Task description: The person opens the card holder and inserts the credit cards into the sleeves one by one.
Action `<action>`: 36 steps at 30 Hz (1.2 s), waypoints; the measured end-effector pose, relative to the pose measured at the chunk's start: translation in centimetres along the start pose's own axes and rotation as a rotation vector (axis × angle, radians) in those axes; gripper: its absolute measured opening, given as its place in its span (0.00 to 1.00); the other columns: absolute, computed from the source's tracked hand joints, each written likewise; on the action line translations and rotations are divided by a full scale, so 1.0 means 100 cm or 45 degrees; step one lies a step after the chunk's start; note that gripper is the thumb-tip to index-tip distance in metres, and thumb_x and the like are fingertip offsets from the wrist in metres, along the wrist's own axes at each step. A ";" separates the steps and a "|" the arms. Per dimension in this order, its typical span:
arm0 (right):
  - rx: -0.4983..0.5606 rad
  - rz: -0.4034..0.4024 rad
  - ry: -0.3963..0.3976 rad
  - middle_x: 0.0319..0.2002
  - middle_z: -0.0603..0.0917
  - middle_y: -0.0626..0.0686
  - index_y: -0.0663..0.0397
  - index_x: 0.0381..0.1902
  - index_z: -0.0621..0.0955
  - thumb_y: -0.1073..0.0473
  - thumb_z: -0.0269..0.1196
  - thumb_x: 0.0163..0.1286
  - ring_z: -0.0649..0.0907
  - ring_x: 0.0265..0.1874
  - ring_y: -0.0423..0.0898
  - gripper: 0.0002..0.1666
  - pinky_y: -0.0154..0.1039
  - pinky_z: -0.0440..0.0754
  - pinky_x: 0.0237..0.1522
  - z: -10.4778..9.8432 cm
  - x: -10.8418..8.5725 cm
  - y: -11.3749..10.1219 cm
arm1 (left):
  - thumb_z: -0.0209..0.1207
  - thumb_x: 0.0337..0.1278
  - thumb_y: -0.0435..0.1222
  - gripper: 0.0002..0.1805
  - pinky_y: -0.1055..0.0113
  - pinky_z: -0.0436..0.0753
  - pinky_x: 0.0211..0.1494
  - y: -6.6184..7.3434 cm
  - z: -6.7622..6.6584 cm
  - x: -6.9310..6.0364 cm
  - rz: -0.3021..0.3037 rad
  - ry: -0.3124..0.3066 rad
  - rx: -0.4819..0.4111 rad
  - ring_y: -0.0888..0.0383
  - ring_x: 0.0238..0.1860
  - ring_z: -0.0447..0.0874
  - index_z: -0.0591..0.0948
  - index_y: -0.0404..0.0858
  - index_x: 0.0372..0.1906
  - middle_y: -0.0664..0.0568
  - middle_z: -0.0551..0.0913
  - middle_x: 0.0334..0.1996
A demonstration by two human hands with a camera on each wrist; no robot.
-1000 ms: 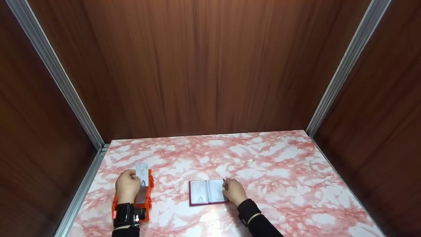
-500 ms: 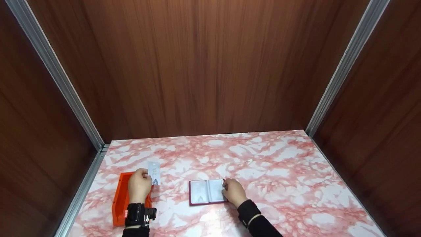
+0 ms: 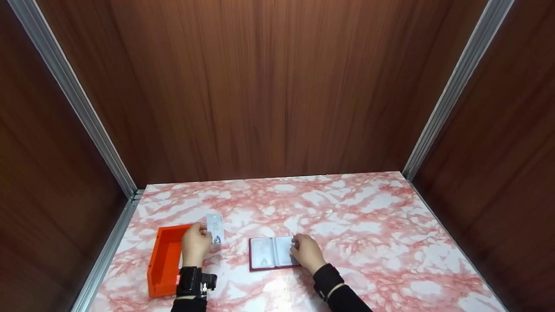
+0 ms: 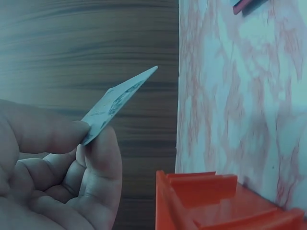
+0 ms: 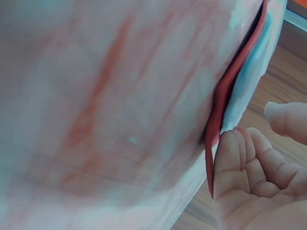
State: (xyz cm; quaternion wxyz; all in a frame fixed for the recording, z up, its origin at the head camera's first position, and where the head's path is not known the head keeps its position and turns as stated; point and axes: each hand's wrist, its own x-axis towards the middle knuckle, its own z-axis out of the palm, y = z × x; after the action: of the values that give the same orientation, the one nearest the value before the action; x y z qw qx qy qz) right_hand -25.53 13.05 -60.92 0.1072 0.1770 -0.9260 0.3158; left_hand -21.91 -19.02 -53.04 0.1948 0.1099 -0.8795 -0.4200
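Between thumb and index finger, my left hand pinches a pale card printed with "VIP". The left wrist view shows the card tilted and held by one end. A small card holder with a dark red cover lies spread on the table, clear sleeves facing up. At its right edge rests my right hand. In the right wrist view the fingertips touch the red cover, while the thumb stands apart from them.
An orange plastic box stands left of the holder, its right side partly covered by the left hand and forearm. The table has a red-and-white marbled top. Brown wood-grain panels rise at the back and sides.
My left hand has moved right with the card, from over the orange box to beyond its right edge. The right hand stays at the holder, its thumb now off the edge.
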 end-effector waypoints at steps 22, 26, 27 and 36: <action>0.219 -0.008 0.032 0.34 0.82 0.51 0.68 0.48 0.80 0.66 0.63 0.67 0.82 0.33 0.48 0.13 0.43 0.80 0.38 -0.005 0.007 -0.018 | 0.59 0.48 0.23 0.08 0.52 0.78 0.43 0.013 0.055 -0.021 0.080 -0.002 -0.164 0.48 0.35 0.80 0.81 0.28 0.37 0.45 0.82 0.29; 0.243 -0.011 0.036 0.34 0.82 0.51 0.67 0.49 0.79 0.66 0.63 0.67 0.82 0.33 0.48 0.14 0.43 0.80 0.39 -0.005 0.007 -0.022 | 0.59 0.49 0.23 0.09 0.53 0.79 0.43 0.015 0.062 -0.024 0.077 -0.020 -0.179 0.48 0.35 0.80 0.81 0.28 0.38 0.46 0.82 0.30; 0.251 -0.011 0.036 0.34 0.82 0.51 0.68 0.49 0.79 0.65 0.63 0.67 0.83 0.33 0.48 0.14 0.43 0.81 0.39 -0.005 0.008 -0.023 | 0.59 0.50 0.23 0.09 0.53 0.79 0.43 0.016 0.064 -0.025 0.079 -0.023 -0.183 0.49 0.35 0.80 0.81 0.28 0.38 0.46 0.82 0.30; 0.390 0.060 0.025 0.37 0.82 0.51 0.68 0.52 0.78 0.65 0.63 0.68 0.82 0.36 0.48 0.17 0.42 0.81 0.42 -0.004 0.011 -0.034 | 0.62 0.51 0.24 0.08 0.54 0.79 0.43 0.020 0.075 -0.034 0.049 -0.102 -0.238 0.51 0.35 0.79 0.81 0.30 0.39 0.48 0.81 0.31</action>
State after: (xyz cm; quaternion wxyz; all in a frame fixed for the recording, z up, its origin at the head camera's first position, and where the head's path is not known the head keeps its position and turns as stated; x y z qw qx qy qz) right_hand -25.15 10.51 -58.41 0.0804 0.1666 -0.8697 0.4576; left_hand -22.21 -11.32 -56.58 0.1769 0.0572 -0.8455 -0.5006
